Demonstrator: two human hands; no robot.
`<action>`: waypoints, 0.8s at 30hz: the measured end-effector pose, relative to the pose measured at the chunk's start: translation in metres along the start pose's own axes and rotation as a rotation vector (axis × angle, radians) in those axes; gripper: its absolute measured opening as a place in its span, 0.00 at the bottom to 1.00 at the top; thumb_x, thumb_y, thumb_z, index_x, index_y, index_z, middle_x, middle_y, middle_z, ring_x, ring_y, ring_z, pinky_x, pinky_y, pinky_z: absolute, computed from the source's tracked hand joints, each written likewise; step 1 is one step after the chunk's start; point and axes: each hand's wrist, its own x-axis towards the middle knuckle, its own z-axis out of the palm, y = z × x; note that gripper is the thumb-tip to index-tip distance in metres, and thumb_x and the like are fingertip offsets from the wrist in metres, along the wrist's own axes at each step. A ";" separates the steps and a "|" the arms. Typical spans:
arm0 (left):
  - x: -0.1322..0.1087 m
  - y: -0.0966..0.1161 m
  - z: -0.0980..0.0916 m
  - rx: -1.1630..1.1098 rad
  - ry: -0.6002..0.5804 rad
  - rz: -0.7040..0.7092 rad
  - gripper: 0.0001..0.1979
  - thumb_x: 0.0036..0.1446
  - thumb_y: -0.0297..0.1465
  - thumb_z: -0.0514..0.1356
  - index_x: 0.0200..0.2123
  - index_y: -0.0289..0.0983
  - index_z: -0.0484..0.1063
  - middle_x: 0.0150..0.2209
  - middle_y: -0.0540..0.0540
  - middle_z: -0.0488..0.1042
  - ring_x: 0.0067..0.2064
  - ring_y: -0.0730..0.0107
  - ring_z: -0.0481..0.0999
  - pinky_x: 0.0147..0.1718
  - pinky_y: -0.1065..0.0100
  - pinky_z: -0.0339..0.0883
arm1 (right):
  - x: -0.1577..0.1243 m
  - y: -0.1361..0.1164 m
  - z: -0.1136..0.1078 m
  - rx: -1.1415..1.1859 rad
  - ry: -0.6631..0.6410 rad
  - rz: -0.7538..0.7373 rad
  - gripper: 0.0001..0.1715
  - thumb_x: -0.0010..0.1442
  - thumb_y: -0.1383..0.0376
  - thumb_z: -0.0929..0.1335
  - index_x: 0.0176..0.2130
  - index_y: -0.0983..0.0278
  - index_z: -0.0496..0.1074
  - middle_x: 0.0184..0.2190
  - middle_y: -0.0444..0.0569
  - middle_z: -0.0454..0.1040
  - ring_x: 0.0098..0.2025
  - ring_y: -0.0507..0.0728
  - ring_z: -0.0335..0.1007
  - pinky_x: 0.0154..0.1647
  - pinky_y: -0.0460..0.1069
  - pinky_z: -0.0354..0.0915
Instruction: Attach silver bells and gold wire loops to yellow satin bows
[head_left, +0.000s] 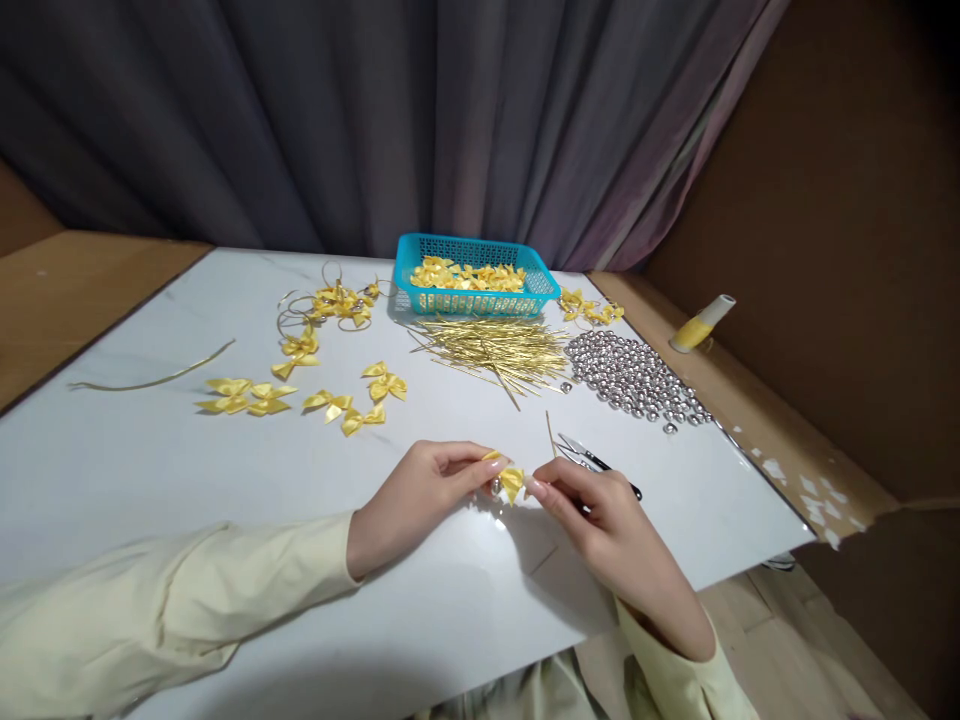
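Note:
My left hand (420, 495) and my right hand (600, 515) meet over the white table (150, 470), both pinching one small yellow ribbon bow (512, 482) between the fingertips. A small silver bead seems to sit at the bow's left side. A thin gold wire (550, 433) sticks up by my right hand's fingers; whether it is held I cannot tell. Small scissors (592, 460) lie just behind my right hand.
A blue basket (541, 278) of yellow bows stands at the back. In front lie a heap of gold wires (495, 350) and a pile of silver beads (634, 375). Several finished bows (300, 390) lie left. A yellow-and-white bottle (701, 323) lies on the wooden ledge.

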 end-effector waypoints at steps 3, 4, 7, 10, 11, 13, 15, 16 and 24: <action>0.000 0.001 0.001 -0.016 -0.019 0.001 0.11 0.54 0.35 0.58 0.26 0.34 0.75 0.26 0.48 0.74 0.30 0.69 0.70 0.31 0.72 0.63 | 0.001 -0.001 0.001 -0.011 0.001 0.000 0.13 0.63 0.62 0.59 0.30 0.63 0.68 0.19 0.39 0.62 0.20 0.49 0.53 0.22 0.45 0.49; 0.000 0.001 0.001 -0.024 -0.033 0.003 0.11 0.55 0.35 0.58 0.26 0.34 0.74 0.26 0.48 0.74 0.30 0.70 0.69 0.31 0.72 0.63 | 0.001 -0.001 0.001 -0.014 -0.001 -0.001 0.14 0.63 0.62 0.59 0.31 0.63 0.68 0.19 0.40 0.63 0.20 0.49 0.54 0.22 0.45 0.50; 0.000 0.001 0.001 -0.074 -0.086 0.010 0.12 0.56 0.35 0.56 0.28 0.34 0.74 0.27 0.47 0.73 0.30 0.70 0.69 0.31 0.71 0.63 | 0.001 -0.001 0.001 -0.021 -0.010 -0.017 0.15 0.64 0.61 0.58 0.31 0.63 0.69 0.21 0.41 0.66 0.21 0.50 0.56 0.23 0.45 0.51; 0.000 -0.001 0.002 -0.136 -0.131 0.004 0.12 0.56 0.36 0.56 0.30 0.34 0.73 0.29 0.47 0.73 0.30 0.70 0.69 0.31 0.70 0.63 | 0.001 -0.001 0.002 -0.019 -0.009 -0.038 0.15 0.64 0.62 0.58 0.32 0.63 0.69 0.21 0.42 0.67 0.21 0.50 0.57 0.23 0.45 0.52; 0.000 -0.002 0.002 -0.152 -0.142 -0.001 0.12 0.56 0.36 0.56 0.31 0.33 0.73 0.29 0.47 0.72 0.30 0.71 0.69 0.31 0.70 0.63 | 0.002 -0.001 0.002 -0.018 -0.006 -0.041 0.15 0.64 0.62 0.58 0.31 0.63 0.69 0.21 0.42 0.68 0.21 0.50 0.57 0.23 0.45 0.52; -0.001 -0.003 0.002 -0.173 -0.159 -0.019 0.12 0.55 0.37 0.57 0.33 0.34 0.73 0.29 0.47 0.72 0.30 0.70 0.68 0.31 0.70 0.62 | 0.002 -0.001 0.002 -0.017 -0.003 -0.041 0.15 0.64 0.62 0.58 0.31 0.63 0.68 0.21 0.42 0.67 0.21 0.50 0.58 0.23 0.45 0.52; -0.002 -0.004 0.002 -0.189 -0.174 -0.035 0.11 0.54 0.37 0.59 0.34 0.34 0.73 0.29 0.47 0.72 0.31 0.70 0.68 0.31 0.70 0.62 | 0.002 0.000 0.002 -0.017 -0.004 -0.037 0.14 0.64 0.62 0.58 0.31 0.63 0.68 0.21 0.42 0.66 0.21 0.50 0.57 0.23 0.45 0.52; -0.002 -0.004 0.002 -0.200 -0.185 -0.040 0.11 0.53 0.37 0.59 0.34 0.34 0.73 0.29 0.47 0.72 0.31 0.70 0.68 0.31 0.70 0.62 | 0.002 0.000 0.002 -0.017 -0.007 -0.035 0.14 0.64 0.62 0.58 0.31 0.63 0.68 0.20 0.42 0.66 0.21 0.50 0.57 0.23 0.45 0.52; -0.001 -0.002 0.002 -0.282 -0.248 -0.125 0.10 0.51 0.31 0.61 0.37 0.33 0.71 0.29 0.48 0.73 0.31 0.73 0.69 0.34 0.71 0.62 | 0.002 -0.001 0.002 0.011 0.020 -0.034 0.13 0.64 0.62 0.59 0.31 0.63 0.67 0.20 0.40 0.65 0.21 0.49 0.56 0.23 0.44 0.51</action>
